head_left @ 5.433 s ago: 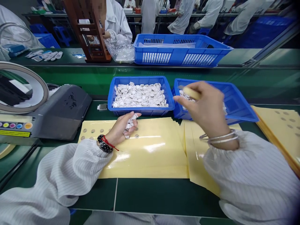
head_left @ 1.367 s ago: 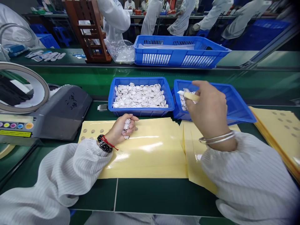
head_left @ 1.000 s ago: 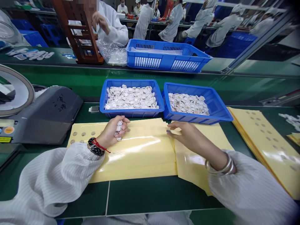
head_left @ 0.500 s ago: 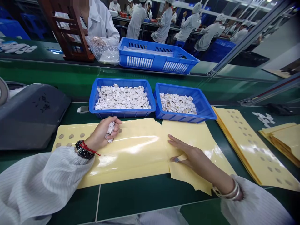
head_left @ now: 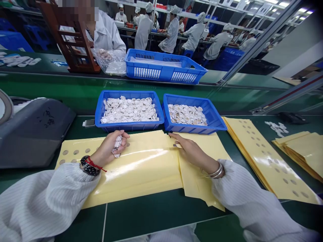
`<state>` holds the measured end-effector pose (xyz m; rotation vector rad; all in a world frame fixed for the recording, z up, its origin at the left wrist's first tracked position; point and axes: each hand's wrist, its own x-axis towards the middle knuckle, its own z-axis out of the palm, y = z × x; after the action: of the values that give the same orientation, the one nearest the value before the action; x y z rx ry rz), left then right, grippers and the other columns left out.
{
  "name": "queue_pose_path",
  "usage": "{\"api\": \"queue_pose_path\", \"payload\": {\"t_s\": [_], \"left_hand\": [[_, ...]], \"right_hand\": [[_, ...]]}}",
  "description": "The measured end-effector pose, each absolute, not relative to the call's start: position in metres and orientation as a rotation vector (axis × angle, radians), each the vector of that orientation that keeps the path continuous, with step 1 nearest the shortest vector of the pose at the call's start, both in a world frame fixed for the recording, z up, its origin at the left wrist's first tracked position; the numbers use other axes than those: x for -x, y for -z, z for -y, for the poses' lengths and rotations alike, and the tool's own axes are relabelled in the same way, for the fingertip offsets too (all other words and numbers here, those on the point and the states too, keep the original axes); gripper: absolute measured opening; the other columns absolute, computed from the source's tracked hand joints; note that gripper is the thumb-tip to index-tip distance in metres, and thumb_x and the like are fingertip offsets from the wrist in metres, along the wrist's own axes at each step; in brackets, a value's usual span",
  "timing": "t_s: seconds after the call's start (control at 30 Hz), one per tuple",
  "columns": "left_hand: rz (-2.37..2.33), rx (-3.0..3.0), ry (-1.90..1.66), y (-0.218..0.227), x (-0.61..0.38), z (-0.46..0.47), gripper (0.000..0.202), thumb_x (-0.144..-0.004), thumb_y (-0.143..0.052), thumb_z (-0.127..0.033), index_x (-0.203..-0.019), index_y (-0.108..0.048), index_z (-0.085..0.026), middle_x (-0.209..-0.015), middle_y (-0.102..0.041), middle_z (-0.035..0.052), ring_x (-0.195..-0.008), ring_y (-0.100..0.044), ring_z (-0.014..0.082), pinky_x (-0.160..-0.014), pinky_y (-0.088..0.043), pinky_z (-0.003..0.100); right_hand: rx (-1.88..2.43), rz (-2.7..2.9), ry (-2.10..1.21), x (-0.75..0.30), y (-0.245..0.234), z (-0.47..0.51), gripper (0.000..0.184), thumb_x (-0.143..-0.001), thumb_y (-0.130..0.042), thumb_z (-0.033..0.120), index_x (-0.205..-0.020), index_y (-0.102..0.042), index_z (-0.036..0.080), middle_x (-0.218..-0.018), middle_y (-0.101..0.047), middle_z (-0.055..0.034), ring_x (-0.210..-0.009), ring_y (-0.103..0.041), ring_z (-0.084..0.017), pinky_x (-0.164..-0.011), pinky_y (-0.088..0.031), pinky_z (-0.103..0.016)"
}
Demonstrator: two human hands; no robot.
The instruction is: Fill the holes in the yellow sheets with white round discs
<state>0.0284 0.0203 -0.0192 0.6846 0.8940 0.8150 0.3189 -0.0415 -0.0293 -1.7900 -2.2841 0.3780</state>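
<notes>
My left hand (head_left: 109, 148) is curled around a small bunch of round white discs (head_left: 117, 145), with its wrist over a glossy yellow sheet (head_left: 141, 168). Grey round spots (head_left: 76, 152) show on that sheet's left part. My right hand (head_left: 190, 149) is at the sheet's upper right edge, thumb and forefinger apart; whether they touch the edge I cannot tell. Beneath this hand lie more yellow sheets (head_left: 194, 183), unevenly stacked. Just beyond the hands stand a left blue bin (head_left: 131, 126) and a right blue bin (head_left: 196, 128), both holding many white discs.
A grey machine (head_left: 35, 134) stands at the left. Spotted yellow sheets (head_left: 267, 161) are stacked at the right, near scattered white pieces (head_left: 277, 128). Behind a green ledge sit a blue basket (head_left: 164, 74) and a brown wooden rack (head_left: 83, 60). A co-worker handles a clear plastic bag (head_left: 109, 62).
My right hand has moved up and left, from over the right-hand sheets to the edge of the glossy sheet. My left hand keeps its discs and has hardly moved. The view has tilted slightly upward.
</notes>
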Motion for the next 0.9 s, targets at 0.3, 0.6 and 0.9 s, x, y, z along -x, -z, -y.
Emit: {"api": "queue_pose_path", "payload": {"t_s": [0.3, 0.6, 0.9], "left_hand": [[-0.896, -0.668, -0.805, 0.02, -0.028, -0.02, 0.022, -0.08, -0.046, -0.023, -0.067, -0.058, -0.011, -0.047, -0.044, -0.0029, -0.028, -0.031, 0.0029, -0.025, -0.018, 0.012], [-0.895, -0.668, -0.801, 0.02, -0.028, -0.021, 0.021, -0.079, -0.048, -0.024, -0.067, -0.058, -0.011, -0.046, -0.044, -0.0029, -0.028, -0.031, 0.0029, -0.025, -0.018, 0.012], [-0.896, -0.68, -0.796, 0.019, -0.028, -0.021, 0.022, -0.08, -0.046, -0.024, -0.067, -0.058, -0.011, -0.047, -0.044, -0.003, -0.028, -0.031, 0.0027, -0.025, -0.017, 0.012]], "right_hand": [[1.765, 2.474, -0.136, -0.331, 0.032, 0.061, 0.062, -0.074, -0.033, -0.001, -0.134, -0.034, 0.018, -0.126, -0.053, -0.008, -0.09, -0.064, -0.021, -0.069, -0.055, -0.035], [1.693, 2.454, -0.279, -0.361, 0.033, 0.087, 0.054, -0.082, -0.034, 0.009, -0.135, -0.035, 0.022, -0.126, -0.053, -0.0057, -0.086, -0.065, -0.021, -0.073, -0.054, -0.039], [1.881, 1.484, -0.922, -0.311, 0.011, 0.081, 0.035, -0.081, -0.046, 0.032, -0.113, -0.051, 0.019, -0.115, -0.059, -0.0129, -0.063, -0.061, -0.016, -0.053, -0.05, -0.031]]}}
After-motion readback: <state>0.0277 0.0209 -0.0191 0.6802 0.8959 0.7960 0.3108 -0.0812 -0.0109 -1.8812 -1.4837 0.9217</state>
